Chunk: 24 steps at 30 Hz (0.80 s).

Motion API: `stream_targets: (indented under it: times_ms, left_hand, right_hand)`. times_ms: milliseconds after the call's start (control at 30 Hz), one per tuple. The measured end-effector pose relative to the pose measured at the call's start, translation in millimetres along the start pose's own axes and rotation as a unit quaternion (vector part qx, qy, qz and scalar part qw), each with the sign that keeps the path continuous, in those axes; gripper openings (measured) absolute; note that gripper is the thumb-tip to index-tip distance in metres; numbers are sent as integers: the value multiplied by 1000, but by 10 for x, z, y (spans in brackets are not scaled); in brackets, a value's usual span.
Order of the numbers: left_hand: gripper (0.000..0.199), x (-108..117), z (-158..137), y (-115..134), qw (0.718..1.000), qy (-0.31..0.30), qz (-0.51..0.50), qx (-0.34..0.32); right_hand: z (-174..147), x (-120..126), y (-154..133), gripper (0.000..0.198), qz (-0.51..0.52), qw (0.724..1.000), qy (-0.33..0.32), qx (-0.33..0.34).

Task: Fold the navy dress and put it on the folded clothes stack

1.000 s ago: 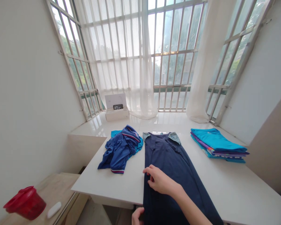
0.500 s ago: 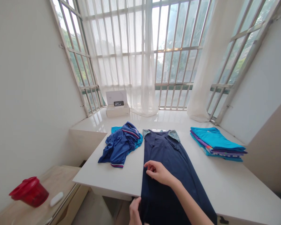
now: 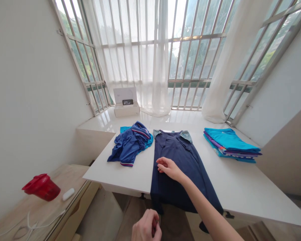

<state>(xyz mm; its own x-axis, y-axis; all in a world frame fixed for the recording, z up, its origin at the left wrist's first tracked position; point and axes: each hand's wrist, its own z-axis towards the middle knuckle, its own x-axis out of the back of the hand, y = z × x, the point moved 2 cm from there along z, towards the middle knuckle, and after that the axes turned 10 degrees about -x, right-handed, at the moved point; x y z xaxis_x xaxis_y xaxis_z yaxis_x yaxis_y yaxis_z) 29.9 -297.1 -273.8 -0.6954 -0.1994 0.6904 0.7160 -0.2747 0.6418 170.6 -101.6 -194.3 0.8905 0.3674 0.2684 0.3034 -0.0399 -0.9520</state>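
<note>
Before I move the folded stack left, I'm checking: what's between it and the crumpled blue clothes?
The navy garment, with white table showing beside it, in the head view.

No words, brands or numbers can be read. A tiny pale mark on the turquoise garment (image 3: 231, 139) topping the folded pile (image 3: 229, 152), on the right of the desk (image 3: 245, 184), is too small to make out. On the white box (image 3: 126, 111) at the far left, faint marks on the front and raised lid (image 3: 119, 95) are equally illegible.
</note>
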Motion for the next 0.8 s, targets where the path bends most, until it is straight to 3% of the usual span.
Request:
stream_targets:
  times_ms: [67, 167, 267, 367, 500, 667, 800]
  left_hand:
    - [8, 70, 72, -3, 1000, -6, -26, 15]
    - [25, 139, 181, -127, 994, -23, -88, 59]
    - [46, 129, 242, -269, 986, -27, -141, 85]
    - [52, 61, 266, -322, 974, -16, -201, 106]
    - [50, -24, 306, -272, 941, -56, -309, 128]
    - [46, 23, 302, -229, 896, -54, -420, 136]
    - [49, 13, 172, -279, 868, -45, -469, 157]
  right_hand:
    - [-190, 151, -100, 30, -17, 999, 34, 19]
    - [-755, 546, -42, 33, -35, 991, 129, 24]
    - [-1517, 959, 462, 41, 22, 963, 260, -71]
    - [-2148, 1137, 1137, 47, 75, 901, 388, -180]
    - [-2321, 955, 1612, 47, 107, 923, 322, -183]
    - [-2095, 754, 1663, 50, 171, 924, 315, -134]
    - [-2116, 724, 1720, 48, 187, 933, 278, -131]
